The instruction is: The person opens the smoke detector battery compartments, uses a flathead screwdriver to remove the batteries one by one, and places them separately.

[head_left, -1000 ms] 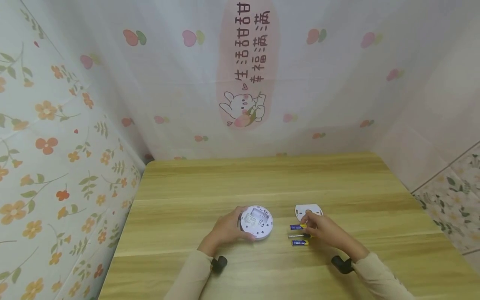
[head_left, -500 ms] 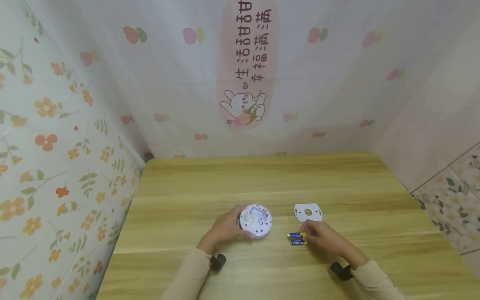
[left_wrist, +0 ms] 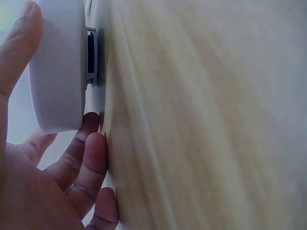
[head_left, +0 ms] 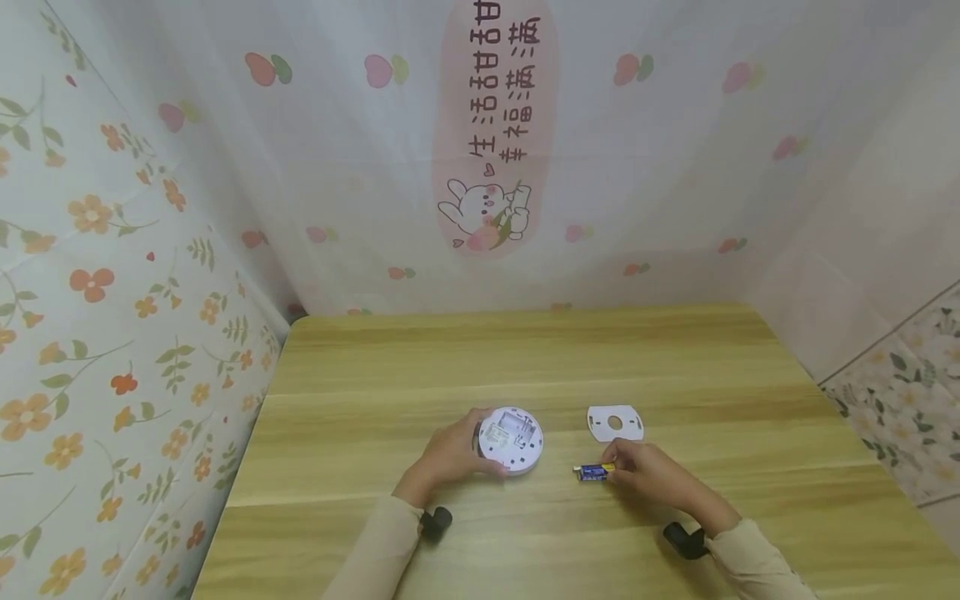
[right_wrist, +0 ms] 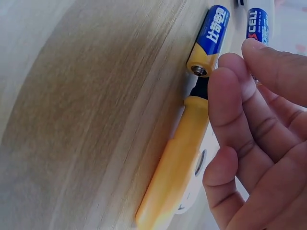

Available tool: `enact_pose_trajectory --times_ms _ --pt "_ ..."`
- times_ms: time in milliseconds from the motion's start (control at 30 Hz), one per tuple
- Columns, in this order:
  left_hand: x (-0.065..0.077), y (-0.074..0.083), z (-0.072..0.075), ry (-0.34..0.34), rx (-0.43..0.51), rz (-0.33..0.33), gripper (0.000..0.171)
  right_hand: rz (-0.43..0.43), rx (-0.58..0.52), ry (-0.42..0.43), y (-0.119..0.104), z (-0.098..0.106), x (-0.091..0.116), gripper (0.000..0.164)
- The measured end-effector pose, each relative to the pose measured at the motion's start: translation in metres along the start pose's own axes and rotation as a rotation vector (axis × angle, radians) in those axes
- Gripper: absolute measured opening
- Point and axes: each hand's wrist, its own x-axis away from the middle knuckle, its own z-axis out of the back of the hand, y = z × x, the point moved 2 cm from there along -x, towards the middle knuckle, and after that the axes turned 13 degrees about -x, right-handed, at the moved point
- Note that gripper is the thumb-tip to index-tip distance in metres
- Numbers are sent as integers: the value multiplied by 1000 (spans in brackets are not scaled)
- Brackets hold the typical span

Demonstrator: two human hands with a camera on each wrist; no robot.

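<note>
In the head view my left hand (head_left: pixel 448 457) grips the left edge of a round white smoke detector (head_left: pixel 517 457), its open battery compartment facing up. The left wrist view shows the thumb on the casing (left_wrist: pixel 60 72) and fingertips low beside the table. My right hand (head_left: pixel 647 477) pinches a blue and yellow battery (right_wrist: pixel 258 24) between thumb and fingers. A second battery (right_wrist: pixel 211 36) lies on the table just beneath. Next to it is a screwdriver with a yellow handle (right_wrist: pixel 168 167), hidden by the hand and batteries in the head view.
A flat white mounting plate (head_left: pixel 600 427) with a round hole lies just beyond my right hand. The wooden table (head_left: pixel 420 367) reaches back to a printed curtain (head_left: pixel 337 167). Another flowered curtain (head_left: pixel 112 333) hangs along the left side.
My right hand has picked up the farther battery and brought it nearer, over the screwdriver and up to the second battery, uncovering the mounting plate. My left hand keeps its grip on the smoke detector.
</note>
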Motion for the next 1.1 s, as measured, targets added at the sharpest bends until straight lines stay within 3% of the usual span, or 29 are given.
enact_pose_trajectory --times_ms 167,533,867,1100 --pt "-1 -1 0 6 -5 -4 101 -14 -2 -17 -1 -1 3 10" --pt "0 -2 0 11 -14 -18 104 -135 -26 -94 0 -6 10 10" --pt "-2 -1 -1 13 3 -22 103 -152 -20 -120 1 -10 12 10" --pt "-2 -1 -1 21 -5 -21 102 -112 64 -83 0 -13 14 12"
